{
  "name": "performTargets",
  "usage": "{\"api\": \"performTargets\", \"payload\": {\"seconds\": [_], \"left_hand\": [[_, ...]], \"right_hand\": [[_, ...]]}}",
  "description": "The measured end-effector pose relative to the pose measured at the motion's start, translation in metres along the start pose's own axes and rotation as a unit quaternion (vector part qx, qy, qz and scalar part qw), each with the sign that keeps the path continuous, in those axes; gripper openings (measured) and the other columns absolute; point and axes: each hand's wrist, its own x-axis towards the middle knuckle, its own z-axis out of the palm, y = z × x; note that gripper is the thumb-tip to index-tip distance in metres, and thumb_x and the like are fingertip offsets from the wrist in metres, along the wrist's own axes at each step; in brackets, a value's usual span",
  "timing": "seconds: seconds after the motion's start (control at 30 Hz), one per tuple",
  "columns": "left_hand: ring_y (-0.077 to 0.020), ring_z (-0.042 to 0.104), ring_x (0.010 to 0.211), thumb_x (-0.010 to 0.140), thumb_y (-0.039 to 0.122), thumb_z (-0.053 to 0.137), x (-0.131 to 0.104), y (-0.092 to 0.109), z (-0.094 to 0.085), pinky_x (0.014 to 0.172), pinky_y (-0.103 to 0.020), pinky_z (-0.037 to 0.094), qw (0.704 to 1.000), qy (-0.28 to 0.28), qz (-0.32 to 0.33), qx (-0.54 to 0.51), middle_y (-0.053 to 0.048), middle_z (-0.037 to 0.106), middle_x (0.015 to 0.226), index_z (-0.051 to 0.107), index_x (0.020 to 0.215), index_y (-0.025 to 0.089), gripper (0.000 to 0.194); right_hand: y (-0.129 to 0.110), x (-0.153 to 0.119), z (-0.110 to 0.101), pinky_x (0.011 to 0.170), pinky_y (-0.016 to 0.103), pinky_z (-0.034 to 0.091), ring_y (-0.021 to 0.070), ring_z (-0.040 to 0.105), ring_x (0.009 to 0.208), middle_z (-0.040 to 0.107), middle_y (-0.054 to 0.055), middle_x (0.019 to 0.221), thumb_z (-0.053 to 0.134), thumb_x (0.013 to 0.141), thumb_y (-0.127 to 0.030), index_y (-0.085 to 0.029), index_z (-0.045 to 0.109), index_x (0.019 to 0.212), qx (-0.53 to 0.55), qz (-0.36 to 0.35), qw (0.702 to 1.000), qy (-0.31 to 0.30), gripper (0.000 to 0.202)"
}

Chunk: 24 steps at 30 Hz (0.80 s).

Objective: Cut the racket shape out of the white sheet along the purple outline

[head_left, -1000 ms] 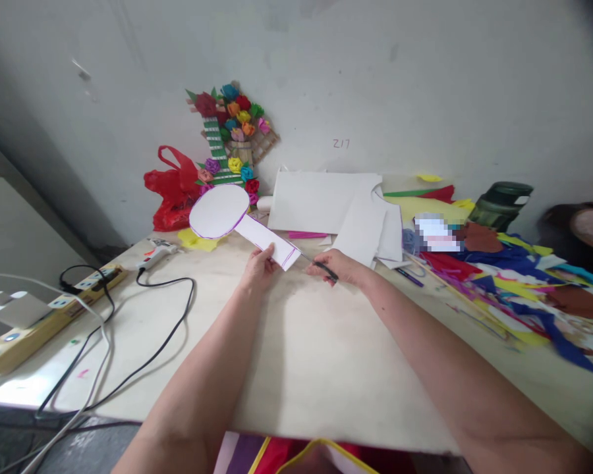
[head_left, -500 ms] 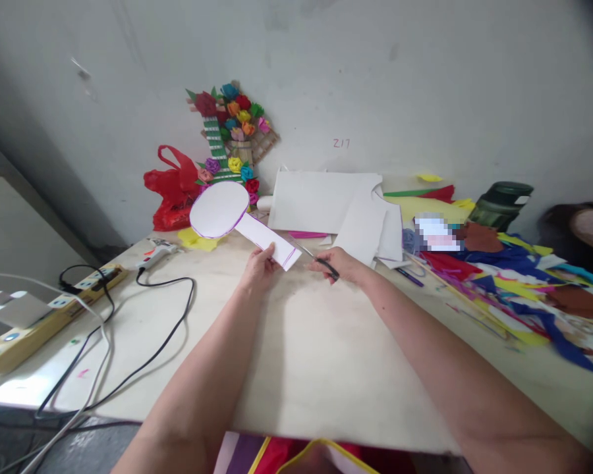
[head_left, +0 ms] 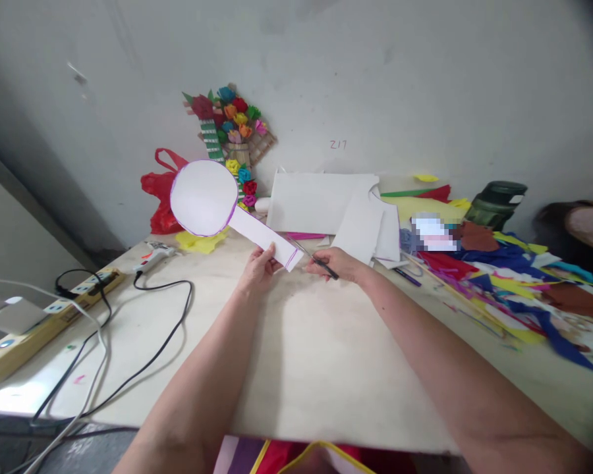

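Left hand (head_left: 261, 268): pinching the white cutout (head_left: 203, 197) by its strip, thumb on top, close to the free end; probably gripped there to stiffen the paper beside the blades.
Right hand (head_left: 344, 264): closed around the black handles of the scissors (head_left: 321, 261), blades pointing up and left to the strip; how far they are parted, I cannot tell.
White cutout: reaching left from between the hands, seemingly lifted off the bench (head_left: 321, 368); a round head edged in purple, with a straight strip slanting down to the right. That slant appears to bring the end with purple lines nearest the scissors.
Blade and paper: close together at the strip's far edge; touching or not is unclear.
White sheets (head_left: 321, 197): overlapping behind the hands, against the wall (head_left: 425, 85), perhaps set back to leave working room; a magenta strip (head_left: 306, 236) lies at their front edge.
Behind the round head: a red bag (head_left: 161, 217) and a flower piece (head_left: 240, 118) by the wall, a yellow scrap (head_left: 197, 241) below.
Left side: a power strip (head_left: 84, 293) and loose cables (head_left: 184, 316).
Right side: a pen (head_left: 408, 277), a heap of coloured scraps (head_left: 518, 280) and a green bottle (head_left: 494, 207) behind it, likely pushed aside from the hands.
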Motion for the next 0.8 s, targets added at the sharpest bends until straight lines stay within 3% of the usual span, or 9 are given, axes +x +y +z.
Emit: {"api": "performTargets", "payload": {"seconds": [0.17, 0.27, 0.57, 0.8], "left_hand": [[-0.0154, 0.064, 0.069, 0.072, 0.020, 0.064, -0.001, 0.001, 0.001, 0.067, -0.030, 0.055, 1.000, -0.008, 0.004, -0.005, -0.006, 0.068, 0.085, 0.057, 0.091, 0.015, 0.020], [-0.0152, 0.064, 0.070, 0.072, 0.021, 0.065, 0.000, 0.000, 0.000, 0.067, -0.029, 0.054, 1.000, -0.012, 0.005, -0.004, -0.006, 0.068, 0.085, 0.057, 0.091, 0.015, 0.022], [-0.0158, 0.065, 0.073, 0.073, 0.023, 0.065, 0.000, -0.001, -0.004, 0.069, -0.031, 0.054, 0.999, -0.033, -0.002, 0.003, -0.005, 0.068, 0.086, 0.056, 0.093, 0.015, 0.023], [-0.0160, 0.065, 0.072, 0.072, 0.023, 0.065, 0.001, -0.002, -0.007, 0.067, -0.031, 0.055, 0.999, -0.042, -0.001, 0.003, -0.005, 0.068, 0.085, 0.056, 0.093, 0.016, 0.024]], "right_hand": [[-0.005, -0.005, -0.010, 0.050, 0.021, 0.030, 0.0095, 0.044, 0.056, 0.051, -0.004, 0.057, 0.065, 0.061, -0.046, -0.021, 0.060, 0.066, -0.207, -0.028, 0.977, 0.049, 0.026], [-0.011, -0.008, -0.014, 0.052, 0.022, 0.028, 0.0106, 0.046, 0.058, 0.054, -0.004, 0.059, 0.064, 0.061, -0.048, -0.023, 0.060, 0.065, -0.271, -0.029, 0.961, 0.049, 0.025], [-0.016, -0.011, -0.017, 0.060, 0.024, 0.032, 0.0146, 0.054, 0.069, 0.063, -0.003, 0.072, 0.056, 0.065, -0.056, -0.028, 0.064, 0.081, -0.365, -0.036, 0.929, 0.039, 0.033], [-0.015, -0.010, -0.017, 0.059, 0.024, 0.032, 0.0150, 0.054, 0.068, 0.063, -0.003, 0.071, 0.056, 0.062, -0.061, -0.028, 0.064, 0.080, -0.368, -0.046, 0.928, 0.046, 0.038]]}}
